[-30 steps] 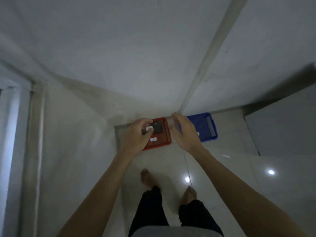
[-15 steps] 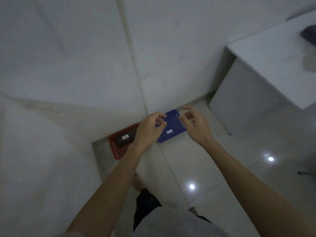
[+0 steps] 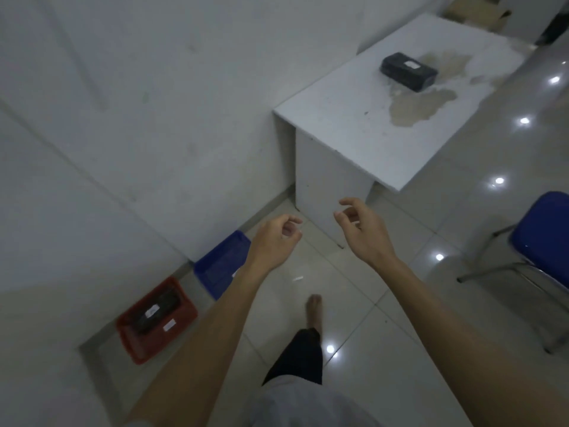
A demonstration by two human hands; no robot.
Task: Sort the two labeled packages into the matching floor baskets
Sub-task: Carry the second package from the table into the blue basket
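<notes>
Both forearms reach forward at mid-height, the left hand and right hand side by side with wrists level. Taking the white table as landmark: one dark labeled package lies on its top. The blue basket sits on the floor left of the table, the red basket farther left, holding the other package. A blue chair stands right of the table. Both hands hang loosely curled, fingers apart, holding nothing.

Glossy floor tiles; tabletop matt (coating peeled); plastic baskets.
</notes>
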